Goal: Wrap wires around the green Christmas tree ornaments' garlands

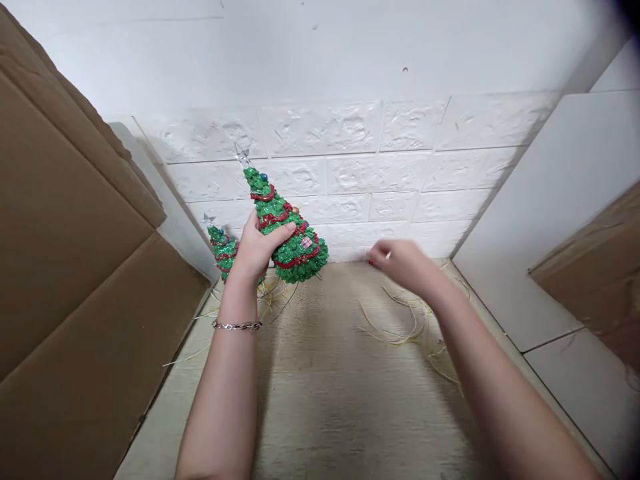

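From my remote seat, I can read no text, label, brand, number or sign anywhere in the head camera's view.

- what sort of place is this?
- a small, boxed-in work nook; home or workshop, i can't tell.
- and what shows that?
- a white brick-patterned wall behind, a white panel at right, brown cardboard standing close at left, and loose yellowish strands lying on a pale, wood-grained surface.
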Tool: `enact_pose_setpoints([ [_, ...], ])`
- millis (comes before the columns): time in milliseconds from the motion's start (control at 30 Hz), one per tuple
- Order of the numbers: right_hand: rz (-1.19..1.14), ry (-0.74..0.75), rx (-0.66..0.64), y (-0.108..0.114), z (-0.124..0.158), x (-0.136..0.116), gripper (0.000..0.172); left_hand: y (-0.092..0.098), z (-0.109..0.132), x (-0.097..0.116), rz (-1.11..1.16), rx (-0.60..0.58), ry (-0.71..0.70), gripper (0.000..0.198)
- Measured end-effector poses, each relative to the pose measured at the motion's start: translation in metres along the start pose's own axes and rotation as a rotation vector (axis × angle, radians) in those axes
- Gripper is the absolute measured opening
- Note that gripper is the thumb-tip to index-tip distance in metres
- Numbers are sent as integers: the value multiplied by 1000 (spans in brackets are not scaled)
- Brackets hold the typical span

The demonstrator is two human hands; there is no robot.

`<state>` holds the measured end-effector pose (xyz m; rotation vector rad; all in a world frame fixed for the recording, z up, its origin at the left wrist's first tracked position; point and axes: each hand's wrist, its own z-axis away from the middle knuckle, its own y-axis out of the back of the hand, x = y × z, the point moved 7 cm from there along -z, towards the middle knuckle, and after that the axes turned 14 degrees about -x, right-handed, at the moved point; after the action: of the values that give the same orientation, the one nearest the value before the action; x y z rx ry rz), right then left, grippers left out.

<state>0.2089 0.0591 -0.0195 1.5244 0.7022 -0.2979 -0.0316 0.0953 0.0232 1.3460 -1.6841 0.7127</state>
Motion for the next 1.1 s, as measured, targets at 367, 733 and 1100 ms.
enact_pose_setpoints([
  [367, 147, -217, -545, -85, -12, 25, 7, -22, -2, -4, 49, -154, 73, 41],
  [733, -920, 125, 545, 49, 25, -6, 18, -55, 10, -8, 210, -529, 219, 48],
  [1100, -830, 143, -35, -9, 7, -27, 24, -86, 21, -12, 314, -757, 260, 73],
])
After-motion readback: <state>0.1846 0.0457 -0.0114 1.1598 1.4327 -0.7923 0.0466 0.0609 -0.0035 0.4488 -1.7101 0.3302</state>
